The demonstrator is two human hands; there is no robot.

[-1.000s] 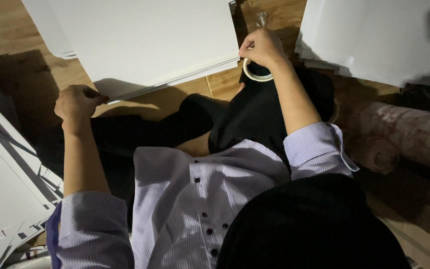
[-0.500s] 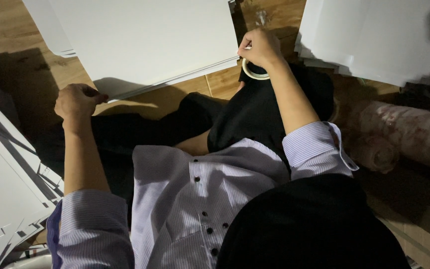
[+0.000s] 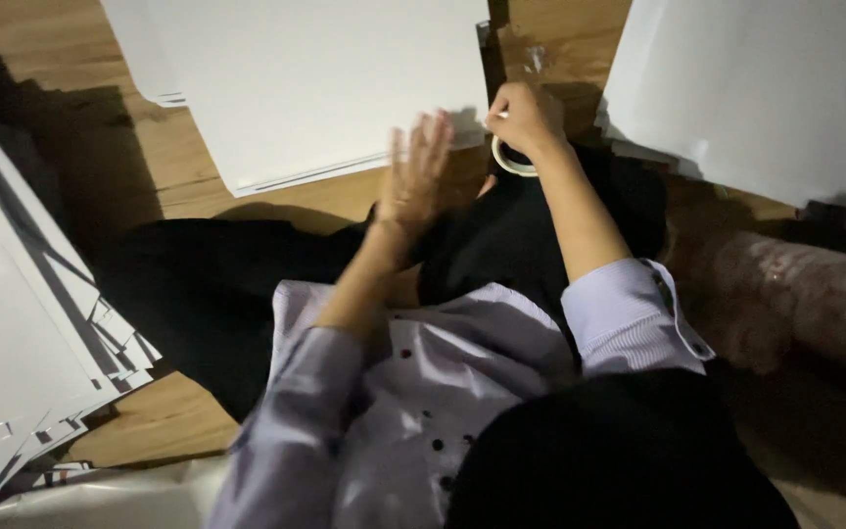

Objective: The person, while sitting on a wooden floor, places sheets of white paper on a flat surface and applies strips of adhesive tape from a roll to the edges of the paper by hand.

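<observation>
Lightly my right hand (image 3: 526, 118) pinched the tape roll (image 3: 509, 160), stiff and light, near the white board's (image 3: 325, 88) corner; left hand (image 3: 413, 176) open, empty.

Left hand (image 3: 415, 176): open, fingers spread and extended forward, motion-blurred, forearm bare, lilac sleeve pushed to the elbow. Right hand (image 3: 524, 118): closed in a loose fist, knuckles up, wrist bent down, forearm bare, striped cuff rolled at the elbow.

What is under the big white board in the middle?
The white board lies on the wooden floor, with another white sheet's edge peeking out at its left. Whatever else lies beneath stays covered.
</observation>
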